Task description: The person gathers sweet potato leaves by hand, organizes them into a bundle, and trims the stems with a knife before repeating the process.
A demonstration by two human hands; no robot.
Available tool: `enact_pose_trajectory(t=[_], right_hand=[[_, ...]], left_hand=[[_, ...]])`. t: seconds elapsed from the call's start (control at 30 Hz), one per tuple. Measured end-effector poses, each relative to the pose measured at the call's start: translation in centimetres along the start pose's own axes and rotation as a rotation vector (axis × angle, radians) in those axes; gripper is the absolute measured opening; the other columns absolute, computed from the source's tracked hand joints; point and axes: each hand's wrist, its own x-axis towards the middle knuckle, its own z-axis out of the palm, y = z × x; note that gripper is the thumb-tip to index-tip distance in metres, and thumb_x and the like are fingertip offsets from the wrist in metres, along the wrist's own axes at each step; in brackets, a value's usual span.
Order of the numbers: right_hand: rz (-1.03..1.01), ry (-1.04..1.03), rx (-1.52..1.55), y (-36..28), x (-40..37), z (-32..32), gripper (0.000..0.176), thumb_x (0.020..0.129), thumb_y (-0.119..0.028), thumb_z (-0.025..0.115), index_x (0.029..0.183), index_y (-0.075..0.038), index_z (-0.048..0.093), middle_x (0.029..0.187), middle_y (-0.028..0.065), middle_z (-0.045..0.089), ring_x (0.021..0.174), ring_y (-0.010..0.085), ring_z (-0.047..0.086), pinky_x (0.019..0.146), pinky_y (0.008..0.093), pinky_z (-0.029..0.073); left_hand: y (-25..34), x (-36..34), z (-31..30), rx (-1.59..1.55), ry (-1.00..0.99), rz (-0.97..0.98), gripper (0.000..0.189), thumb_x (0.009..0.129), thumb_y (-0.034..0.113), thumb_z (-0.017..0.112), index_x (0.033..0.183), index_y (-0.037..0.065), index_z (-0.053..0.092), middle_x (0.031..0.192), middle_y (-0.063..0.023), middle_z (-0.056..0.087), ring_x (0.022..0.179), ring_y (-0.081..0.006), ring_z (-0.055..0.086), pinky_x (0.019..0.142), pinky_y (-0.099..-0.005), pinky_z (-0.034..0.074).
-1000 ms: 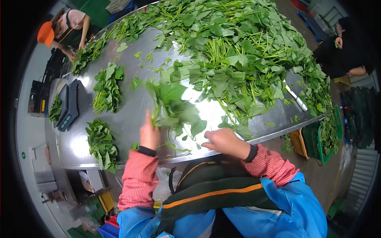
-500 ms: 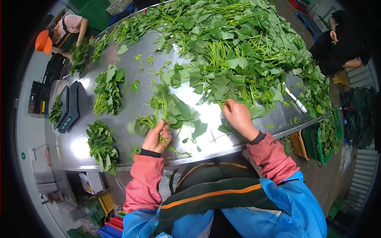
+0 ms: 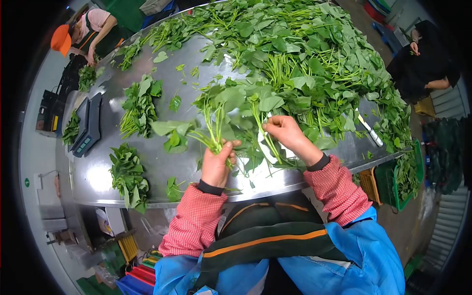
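My left hand (image 3: 218, 162) is closed around the stems of a loose bunch of leafy greens (image 3: 215, 129), leaves pointing away from me above the metal table. Just to its right, my right hand (image 3: 290, 135) pinches a few leafy stems (image 3: 259, 120) between thumb and fingers. Beyond both hands lies a large heap of the same greens (image 3: 295, 64). Two bundles rest on the left part of the table, one farther back (image 3: 140, 106) and one at the front edge (image 3: 128, 177).
The metal table (image 3: 189, 59) has a dark scale (image 3: 87, 129) at its left. A white-handled knife (image 3: 369, 129) lies at the right, above a green crate (image 3: 418, 169). One person in an orange cap (image 3: 61, 39) works at the far left; another person (image 3: 423, 59) is at the right.
My left hand has moved right and slightly up with its bunch. My right hand has shifted a little left and now holds stems drawn clear of the heap. The capped person's hands moved back.
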Motion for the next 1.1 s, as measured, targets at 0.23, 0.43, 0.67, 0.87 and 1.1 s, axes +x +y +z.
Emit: enact_pose_trajectory(t=[0.23, 0.43, 0.67, 0.87, 1.1], right_hand=[[0.051, 0.046, 0.173, 0.5, -0.6, 4.9, 0.022, 0.088, -0.019, 0.06, 0.082, 0.001, 0.064, 0.058, 0.0029, 0.056, 0.052, 0.0091, 0.051, 0.048, 0.0285, 0.04], [-0.48, 0.303, -0.321, -3.1, -5.5, 6.3, 0.015, 0.083, -0.014, 0.06, 0.077, -0.001, 0.057, 0.062, 0.0139, 0.057, 0.055, 0.0323, 0.056, 0.047, 0.0377, 0.044], [-0.945, -0.264, -0.467, -1.9, -11.1, 10.7, 0.019, 0.083, -0.023, 0.061, 0.08, -0.008, 0.052, 0.062, 0.0076, 0.052, 0.057, 0.0264, 0.057, 0.048, 0.0376, 0.046], [-0.096, 0.145, -0.559, 0.4, -6.6, 5.4, 0.042, 0.08, -0.04, 0.065, 0.101, -0.005, 0.057, 0.067, 0.0143, 0.062, 0.064, 0.0354, 0.062, 0.056, 0.045, 0.048], [-0.168, 0.064, -0.483, 2.2, -3.7, 3.4, 0.02, 0.078, -0.024, 0.064, 0.08, -0.005, 0.057, 0.076, 0.0138, 0.059, 0.069, 0.0329, 0.059, 0.059, 0.0418, 0.046]], left_hand=[[-4.2, -0.2, 1.4, 0.045, 0.034, -0.064, 0.015, 0.089, 0.006, 0.061, 0.098, 0.008, 0.049, 0.097, -0.0085, 0.064, 0.081, -0.0149, 0.062, 0.066, -0.0265, 0.053], [-4.2, 0.2, -2.0, -0.296, 0.114, -0.174, 0.014, 0.094, 0.008, 0.053, 0.105, 0.001, 0.051, 0.091, -0.0106, 0.062, 0.072, -0.0189, 0.061, 0.064, -0.0292, 0.054], [-0.3, 1.6, -8.5, -0.223, 0.389, 0.235, 0.011, 0.093, 0.006, 0.053, 0.103, 0.009, 0.048, 0.085, -0.0061, 0.056, 0.067, -0.0112, 0.054, 0.06, -0.0263, 0.05], [-0.5, 0.8, -10.0, -0.424, 0.28, -0.132, 0.01, 0.094, 0.01, 0.053, 0.101, 0.002, 0.052, 0.082, -0.004, 0.054, 0.066, -0.0102, 0.051, 0.061, -0.0252, 0.047], [0.2, -1.6, -7.7, -0.464, 0.103, -0.177, 0.014, 0.093, 0.017, 0.058, 0.098, 0.005, 0.054, 0.079, -0.0018, 0.052, 0.061, -0.0061, 0.043, 0.053, -0.0204, 0.04]])
